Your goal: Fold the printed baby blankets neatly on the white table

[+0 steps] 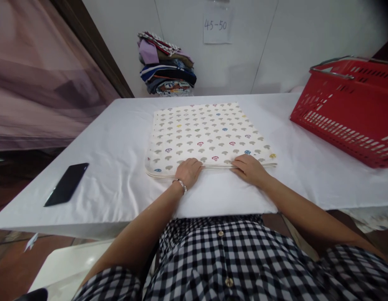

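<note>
A folded cream cloth (206, 133) printed with small mushrooms lies flat on the white-covered table, its layered near edge facing me. My left hand (188, 172), with a bracelet at the wrist, is closed on that near edge, left of its middle. Farther right along the same edge, my right hand (248, 168) has its fingers over the cloth and its thumb at the edge. The undersides of both hands are hidden.
A black phone-like slab (67, 184) lies at the table's left (109, 146). The red basket (347, 108) stands at the right. Behind the table are a stack of folded clothes (167, 67) and a paper sign (217, 26) on the wall. A pink curtain (40, 75) hangs at left.
</note>
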